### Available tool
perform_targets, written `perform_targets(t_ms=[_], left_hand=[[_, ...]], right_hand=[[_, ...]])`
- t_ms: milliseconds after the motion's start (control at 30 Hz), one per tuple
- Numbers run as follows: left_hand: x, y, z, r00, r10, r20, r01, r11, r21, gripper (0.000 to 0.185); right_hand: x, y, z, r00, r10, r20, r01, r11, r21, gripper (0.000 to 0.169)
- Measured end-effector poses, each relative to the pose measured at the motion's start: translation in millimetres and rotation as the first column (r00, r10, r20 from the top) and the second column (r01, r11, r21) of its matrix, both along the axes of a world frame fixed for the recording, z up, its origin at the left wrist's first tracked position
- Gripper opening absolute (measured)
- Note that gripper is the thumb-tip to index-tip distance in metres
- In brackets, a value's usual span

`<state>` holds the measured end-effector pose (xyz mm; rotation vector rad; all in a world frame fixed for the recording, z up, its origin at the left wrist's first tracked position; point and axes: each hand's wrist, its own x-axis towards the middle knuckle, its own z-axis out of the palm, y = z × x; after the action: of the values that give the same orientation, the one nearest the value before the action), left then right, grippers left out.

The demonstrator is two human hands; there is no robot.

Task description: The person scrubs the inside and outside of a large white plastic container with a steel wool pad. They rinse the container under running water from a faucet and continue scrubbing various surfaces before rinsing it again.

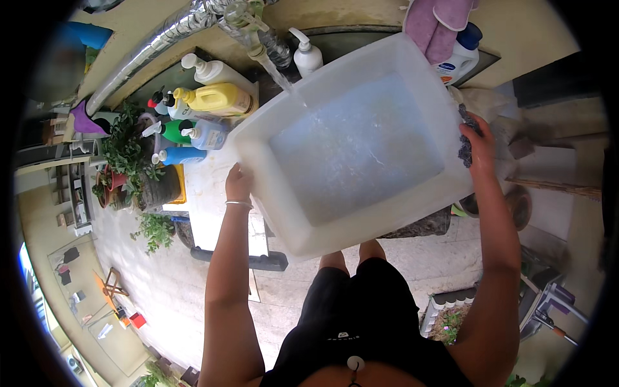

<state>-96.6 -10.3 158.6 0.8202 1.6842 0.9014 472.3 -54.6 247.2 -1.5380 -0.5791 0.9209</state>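
A large translucent white plastic tub (387, 208) is held at a slant in front of me, and its bluish inner floor looks wet. My left hand (238, 183) grips the tub's left edge, with its fingers hidden behind the wall. At the right rim, my right hand (479, 138) holds a dark grey scrubber (465, 152) against the tub's outer side. Whether its fingers also hook under the rim cannot be seen. Water (276, 73) runs from a tap (244, 22) over the tub's far left rim and splashes inside.
Left of the tub stand a yellow jug (222, 100), a blue pump bottle (209, 134) and several other bottles. A white pump bottle (308, 55) is behind it. Pink-purple gloves (433, 24) hang beside a white detergent jug (459, 60). Potted plants (125, 145) stand far left.
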Motion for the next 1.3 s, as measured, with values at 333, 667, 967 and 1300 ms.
perform_targets(t_ms=[333, 667, 967, 1300], left_hand=[[16.9, 13.6, -22.9, 0.976, -0.142, -0.166, 0.134, 0.989, -0.053, 0.061], [-24.3, 14.8, 22.6, 0.941, -0.148, -0.306, 0.172, 0.984, 0.054, 0.061], [-59.0, 7.7, 58.3, 0.925, -0.058, -0.375, 0.125, 0.98, 0.156, 0.055], [-84.3, 0.8, 105.1, 0.857, -0.042, -0.513, 0.129, 0.982, 0.137, 0.062]], right_hand=[[2.8, -7.5, 35.7, 0.999, 0.0, 0.048, -0.002, 0.999, 0.047, 0.036], [-21.0, -15.8, 5.8, 1.0, -0.016, 0.02, 0.017, 0.999, -0.03, 0.042], [-57.5, -7.4, -31.4, 0.998, 0.005, -0.067, -0.006, 1.0, -0.008, 0.043], [-94.0, -0.7, -73.3, 0.997, 0.067, -0.047, -0.07, 0.994, -0.08, 0.044]])
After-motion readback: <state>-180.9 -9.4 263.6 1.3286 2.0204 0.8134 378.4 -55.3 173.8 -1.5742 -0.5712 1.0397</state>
